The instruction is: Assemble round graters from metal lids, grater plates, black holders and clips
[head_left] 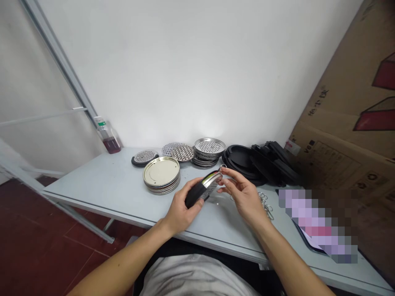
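Note:
My left hand (181, 205) is closed around a round grater (211, 186) with a black case, tilted up above the table edge. A yellow-green patch shows along its rim. My right hand (247, 197) pinches a small metal ring (223, 166) at the top edge of that grater. Whether the ring passes through the rim is too small to tell. Beside my right hand lie several loose metal rings (268, 207), partly hidden by the wrist. Left of the held grater stands a stack of round metal lids (161, 172).
Behind are a black-rimmed grater (145, 157), loose grater discs (182, 152) and a stack of grater discs (210, 147). Black plastic parts (242, 158) are heaped at right. A bottle (109, 137) stands by the wall; a phone (308, 234) and large carton (339, 156) are at right.

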Tool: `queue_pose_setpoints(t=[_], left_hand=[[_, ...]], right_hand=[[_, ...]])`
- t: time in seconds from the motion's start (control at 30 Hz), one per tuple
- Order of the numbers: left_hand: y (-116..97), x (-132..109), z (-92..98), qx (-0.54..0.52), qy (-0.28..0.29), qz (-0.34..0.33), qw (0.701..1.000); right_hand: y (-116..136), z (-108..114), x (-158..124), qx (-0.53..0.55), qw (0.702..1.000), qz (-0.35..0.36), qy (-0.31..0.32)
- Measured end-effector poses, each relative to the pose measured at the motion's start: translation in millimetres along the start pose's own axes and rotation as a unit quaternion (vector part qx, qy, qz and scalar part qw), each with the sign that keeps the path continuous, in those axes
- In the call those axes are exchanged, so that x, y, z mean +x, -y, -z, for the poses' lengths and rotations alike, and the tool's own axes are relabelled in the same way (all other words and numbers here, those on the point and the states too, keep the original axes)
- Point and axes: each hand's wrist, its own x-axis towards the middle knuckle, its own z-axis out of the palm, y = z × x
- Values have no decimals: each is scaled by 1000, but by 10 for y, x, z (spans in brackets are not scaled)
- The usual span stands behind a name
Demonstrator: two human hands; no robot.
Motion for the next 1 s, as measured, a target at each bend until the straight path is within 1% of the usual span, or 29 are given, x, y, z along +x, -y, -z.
queue_pose_setpoints(t=[0.1, 0.23, 0.33, 0.4, 0.47, 0.53, 0.6, 0.7, 0.8, 0.87, 0.93, 1.0], left_hand=[[67, 14, -3, -42, -39, 46, 997], [149, 23, -85, -113, -85, 104, 984], [172, 26, -180, -212, -98, 156, 960], [175, 26, -230, -263, -93, 185, 942], [182, 24, -252, -273, -87, 187, 940], [201, 16, -243, -249, -78, 174, 949], [224, 3, -207, -205, -54, 159, 964], [237, -19, -119, -129, 20, 132, 983], [214, -28, -20, -100, 108, 115, 982], [194, -25, 38, -96, 151, 119, 977], [183, -17, 82, -91, 168, 130, 973], [181, -9, 108, -101, 167, 146, 970]], right_hand=[[-35, 28, -2, -83, 996, 11, -2], [-76, 95, 4, -210, 977, 4, -21], [-124, 157, 13, -230, 973, -32, -10], [-161, 189, 17, -225, 973, -44, -3], [-187, 207, 19, -224, 974, -34, -7], [-191, 209, 16, -228, 973, -18, -23], [-172, 198, 7, -231, 972, -7, -45], [-123, 171, -7, -222, 972, 4, -75], [-87, 154, -10, -208, 974, 10, -90], [-78, 158, -6, -203, 975, 8, -92], [-74, 171, 0, -204, 975, 2, -83], [-66, 186, 0, -211, 976, -10, -59]])
